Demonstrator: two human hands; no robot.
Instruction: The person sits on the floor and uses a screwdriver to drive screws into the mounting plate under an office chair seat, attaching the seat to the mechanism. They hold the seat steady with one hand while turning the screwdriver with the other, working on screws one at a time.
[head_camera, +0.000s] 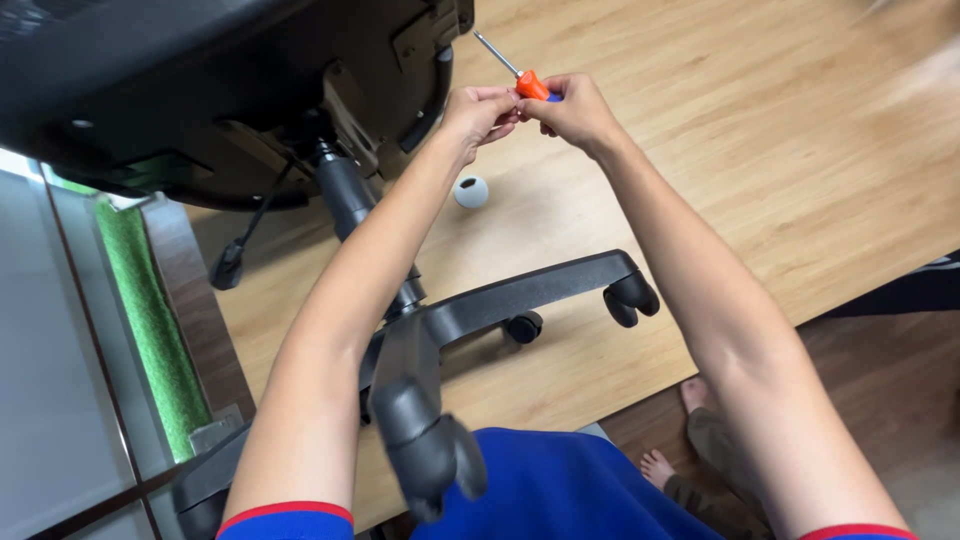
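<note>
1. Nearest cam: chair caster (430, 450) on the star base, chair (250, 90) lying tipped on the wood surface (780, 170).
2. Both hands pinch the screwdriver (520, 78) w/ orange handle: left hand (478, 112) at the collar, right hand (577, 112) clenched round the grip.
3. Tip points at the seat underside; keep shaft straight, wrists steady.
4. White round cap (471, 191) lies loose nearby; don't knock it.

Head camera looks steeply down, close over both outstretched arms.
</note>
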